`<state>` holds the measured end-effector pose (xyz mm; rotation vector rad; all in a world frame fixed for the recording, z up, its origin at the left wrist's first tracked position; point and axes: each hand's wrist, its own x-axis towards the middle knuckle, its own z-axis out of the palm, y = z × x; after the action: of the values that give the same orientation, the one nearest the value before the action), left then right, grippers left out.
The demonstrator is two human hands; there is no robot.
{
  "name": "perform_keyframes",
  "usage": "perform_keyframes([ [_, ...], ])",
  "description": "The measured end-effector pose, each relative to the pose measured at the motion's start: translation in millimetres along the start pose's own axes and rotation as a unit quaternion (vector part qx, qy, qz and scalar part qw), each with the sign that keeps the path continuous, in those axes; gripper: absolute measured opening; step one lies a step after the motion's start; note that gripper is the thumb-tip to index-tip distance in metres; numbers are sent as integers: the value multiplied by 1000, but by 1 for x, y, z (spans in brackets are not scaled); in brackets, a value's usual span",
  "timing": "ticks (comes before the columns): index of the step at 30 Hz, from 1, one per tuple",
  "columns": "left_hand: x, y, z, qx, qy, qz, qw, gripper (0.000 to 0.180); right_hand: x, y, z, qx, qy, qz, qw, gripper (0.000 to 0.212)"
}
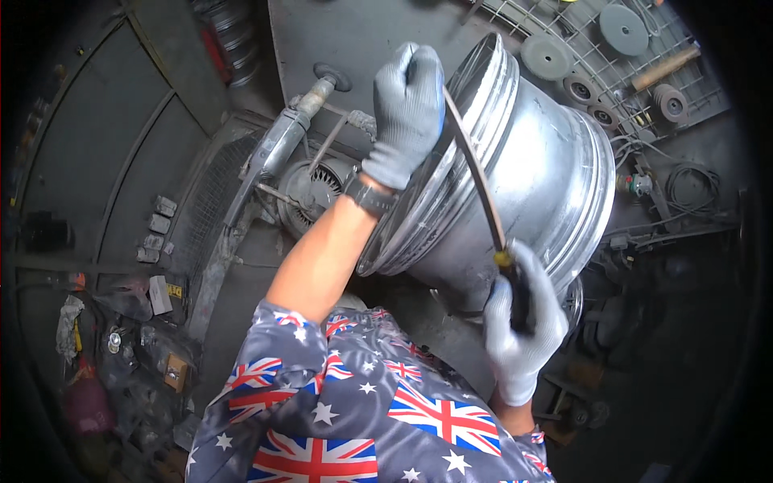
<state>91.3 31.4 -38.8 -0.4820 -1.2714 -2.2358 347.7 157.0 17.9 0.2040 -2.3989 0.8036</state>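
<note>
A large silver metal wheel rim (535, 177) lies tilted in front of me, its barrel facing up to the right. Across its nearer flange runs a long, narrow hand file (477, 165), slightly bowed, with a yellow collar where the handle begins. My left hand (409, 105), in a grey knit glove, is closed around the file's far end, just beside the rim's edge. At the lower end my right hand (527, 330), gloved alike, grips the dark handle, most of which the fingers and palm hide. Whether the file's blade touches the metal I cannot tell.
A polishing machine's arm (282, 145) and a motor (318, 189) stand left of the rim. Grinding discs (624, 30) hang on a wire grid at upper right. Coiled cable (692, 187) lies at right. Clutter, including a small cardboard box (177, 372), fills the lower left.
</note>
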Motion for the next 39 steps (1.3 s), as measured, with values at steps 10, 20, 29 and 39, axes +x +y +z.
perform_keyframes([
  [10, 32, 4, -5, 34, 27, -20, 999, 41, 28, 13, 21, 16, 15, -47, 999, 37],
  [20, 84, -23, -17, 107, 19, 45, 993, 24, 69, 7, 37, 86, 13, 4, 996, 37],
  [29, 21, 0, -11, 42, -33, -27, 998, 28, 13, 12, 20, 39, 34, -23, 998, 36],
  [39, 10, 3, -14, 20, -41, -33, 998, 26, 2, 5, 13, 30, 13, -23, 999, 37],
])
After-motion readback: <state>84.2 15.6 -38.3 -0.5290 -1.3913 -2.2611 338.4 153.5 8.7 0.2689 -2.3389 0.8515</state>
